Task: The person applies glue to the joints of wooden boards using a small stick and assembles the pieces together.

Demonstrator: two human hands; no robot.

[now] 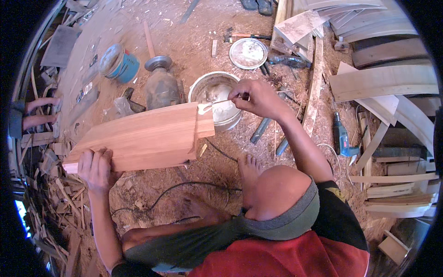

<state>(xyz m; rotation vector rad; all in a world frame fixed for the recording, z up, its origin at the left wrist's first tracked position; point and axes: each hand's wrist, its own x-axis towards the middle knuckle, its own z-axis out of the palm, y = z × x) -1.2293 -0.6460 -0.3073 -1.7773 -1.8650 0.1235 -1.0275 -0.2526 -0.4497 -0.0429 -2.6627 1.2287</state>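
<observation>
My left hand point(96, 170) grips the lower left end of a curved reddish wooden board point(138, 136), fingers over its face. The board lies tilted across the space in front of me, with a stepped end point(206, 127) toward the right. My right hand point(258, 99) pinches a thin stick point(220, 101). White paste point(203, 109) shows at the stick's tip, against the upper corner of the stepped end. Just behind is a white bucket point(193, 87) with white paste inside. Part of the bucket's near left side is hidden by the board.
A white-smeared lid point(248, 53), hammer point(249, 35) and blue bucket point(124, 67) lie beyond. A dusty machine with a metal disc point(159, 63) stands behind the board. Curved boards point(383, 83) and a blue drill point(341, 136) are at right. A cable point(170, 188) crosses the shavings-covered floor. Another person's feet point(41, 111) show at left.
</observation>
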